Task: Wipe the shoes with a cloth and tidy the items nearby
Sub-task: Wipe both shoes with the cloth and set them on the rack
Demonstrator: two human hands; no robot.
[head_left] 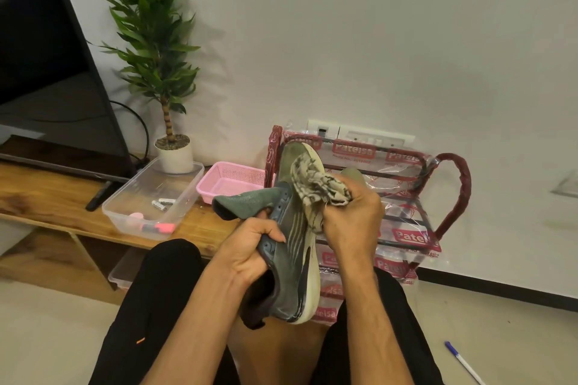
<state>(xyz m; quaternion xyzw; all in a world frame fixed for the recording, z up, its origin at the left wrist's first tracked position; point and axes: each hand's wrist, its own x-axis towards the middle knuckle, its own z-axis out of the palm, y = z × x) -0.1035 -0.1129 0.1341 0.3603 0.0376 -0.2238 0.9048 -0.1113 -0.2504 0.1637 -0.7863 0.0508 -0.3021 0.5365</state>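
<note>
On my head view, the shoe rack is half hidden behind the hands, its lower shelves hard to read under plastic wrap. A pen runs out of view at the bottom edge. I see the left hand clenched around the grey sneaker at its collar, toe pointing away, above my lap. The right hand bunches a patterned cloth, pressing it against the sneaker's sole edge.

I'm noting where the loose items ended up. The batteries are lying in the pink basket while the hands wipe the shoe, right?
Not quite: the head view shows the batteries in the clear plastic container, not the pink basket. The rest holds.
</note>
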